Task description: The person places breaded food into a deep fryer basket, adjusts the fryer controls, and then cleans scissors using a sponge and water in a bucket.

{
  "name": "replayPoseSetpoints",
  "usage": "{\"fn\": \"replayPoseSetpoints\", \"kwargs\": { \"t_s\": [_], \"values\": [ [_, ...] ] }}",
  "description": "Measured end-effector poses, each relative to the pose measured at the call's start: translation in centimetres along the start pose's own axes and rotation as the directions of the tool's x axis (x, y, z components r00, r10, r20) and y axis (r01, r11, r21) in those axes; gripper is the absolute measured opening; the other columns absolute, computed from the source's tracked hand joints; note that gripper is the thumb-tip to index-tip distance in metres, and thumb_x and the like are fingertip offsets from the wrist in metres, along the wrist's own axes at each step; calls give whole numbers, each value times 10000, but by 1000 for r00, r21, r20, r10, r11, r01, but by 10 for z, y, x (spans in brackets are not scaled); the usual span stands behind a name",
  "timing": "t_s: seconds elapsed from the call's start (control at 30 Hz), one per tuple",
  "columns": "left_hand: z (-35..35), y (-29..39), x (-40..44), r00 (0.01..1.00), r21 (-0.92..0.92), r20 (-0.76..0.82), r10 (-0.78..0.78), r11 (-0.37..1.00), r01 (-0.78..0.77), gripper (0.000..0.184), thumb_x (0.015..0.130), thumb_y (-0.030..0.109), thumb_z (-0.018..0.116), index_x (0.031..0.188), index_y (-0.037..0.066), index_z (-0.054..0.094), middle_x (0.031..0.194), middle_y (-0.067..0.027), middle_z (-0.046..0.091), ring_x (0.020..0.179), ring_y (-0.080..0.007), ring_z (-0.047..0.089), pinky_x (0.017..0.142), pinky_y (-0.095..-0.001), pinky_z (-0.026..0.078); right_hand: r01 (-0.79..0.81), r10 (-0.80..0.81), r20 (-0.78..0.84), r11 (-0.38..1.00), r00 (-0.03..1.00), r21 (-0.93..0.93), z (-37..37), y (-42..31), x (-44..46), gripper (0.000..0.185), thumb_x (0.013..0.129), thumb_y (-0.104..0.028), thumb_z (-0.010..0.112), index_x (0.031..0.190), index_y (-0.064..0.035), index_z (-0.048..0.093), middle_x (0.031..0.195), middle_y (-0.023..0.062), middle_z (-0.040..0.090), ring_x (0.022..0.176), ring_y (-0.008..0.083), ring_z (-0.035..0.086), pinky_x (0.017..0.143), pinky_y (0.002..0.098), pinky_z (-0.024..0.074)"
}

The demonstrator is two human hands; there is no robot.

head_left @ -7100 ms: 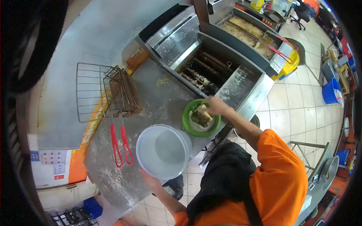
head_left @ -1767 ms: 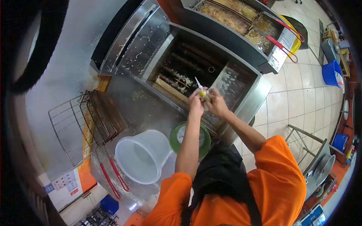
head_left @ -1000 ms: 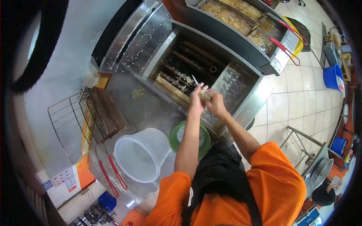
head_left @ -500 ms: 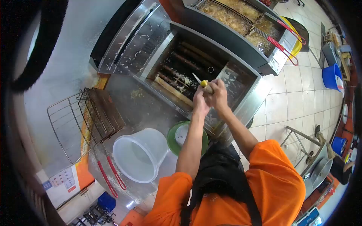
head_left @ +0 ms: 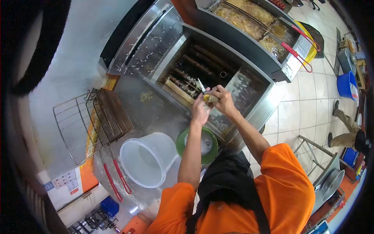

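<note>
My left hand [head_left: 200,111] and my right hand [head_left: 223,100] meet above the near edge of a steel fryer tank [head_left: 255,111]. Between them is a stubby yellow-and-grey tool [head_left: 211,98], with a narrow, pointed pale blade [head_left: 201,85] showing beyond the fingers toward the tank. My right fingers curl round its body. The left fingers close against it from the other side, partly hiding it. Brown tubes [head_left: 180,89] lie in the tank's dark bottom, with pale crumbs [head_left: 191,84] on them. White bits also cling to the tank's left ledge [head_left: 146,48].
Near me stand a clear plastic bucket [head_left: 148,160] and a green bowl [head_left: 210,152] with whitish contents. Wire baskets [head_left: 113,117] lie left. Behind, another fryer [head_left: 269,64] holds bubbling oil and red-handled baskets. A person's legs [head_left: 348,128] show at right.
My hands have turned the tool, so its blade points more steeply away from me. The left hand sits slightly lower and further left. At right, another person's legs show more fully.
</note>
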State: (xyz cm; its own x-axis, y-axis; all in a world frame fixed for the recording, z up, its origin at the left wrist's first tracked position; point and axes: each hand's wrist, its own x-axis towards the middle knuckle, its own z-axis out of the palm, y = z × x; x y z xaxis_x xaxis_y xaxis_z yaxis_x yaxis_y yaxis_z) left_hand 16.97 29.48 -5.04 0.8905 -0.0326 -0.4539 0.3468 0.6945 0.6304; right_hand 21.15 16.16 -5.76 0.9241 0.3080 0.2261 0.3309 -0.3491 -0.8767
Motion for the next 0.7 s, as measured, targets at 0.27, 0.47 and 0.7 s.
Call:
{"fn": "replayPoseSetpoints", "kwargs": {
  "t_s": [0.27,0.47,0.7],
  "values": [
    [-7,-14,-23,997,322,-71,-21,946,43,312,948,0,480,1258,-21,452,1152,-94,555,1004,-158,592,861,-320,532,35,-38,-25,993,999,-112,19,6,42,339,673,3,671,1002,-72,707,922,133,580,820,336,609,729,391,500],
    [-40,-23,-10,996,67,-71,-47,996,52,209,928,11,530,1128,-34,490,1066,-109,590,942,-194,624,855,-324,556,-68,68,-9,993,998,-93,-14,-27,31,337,714,-40,693,1050,-62,693,932,149,553,850,342,596,738,404,481],
    [-26,5,-12,954,462,-300,-15,872,159,160,921,69,578,1043,-22,531,904,-82,630,694,-182,655,606,-294,569,-183,177,-74,980,981,-80,-33,-6,-1,315,725,-53,722,1040,-65,703,933,148,608,830,331,615,737,388,496]
  ]
}}
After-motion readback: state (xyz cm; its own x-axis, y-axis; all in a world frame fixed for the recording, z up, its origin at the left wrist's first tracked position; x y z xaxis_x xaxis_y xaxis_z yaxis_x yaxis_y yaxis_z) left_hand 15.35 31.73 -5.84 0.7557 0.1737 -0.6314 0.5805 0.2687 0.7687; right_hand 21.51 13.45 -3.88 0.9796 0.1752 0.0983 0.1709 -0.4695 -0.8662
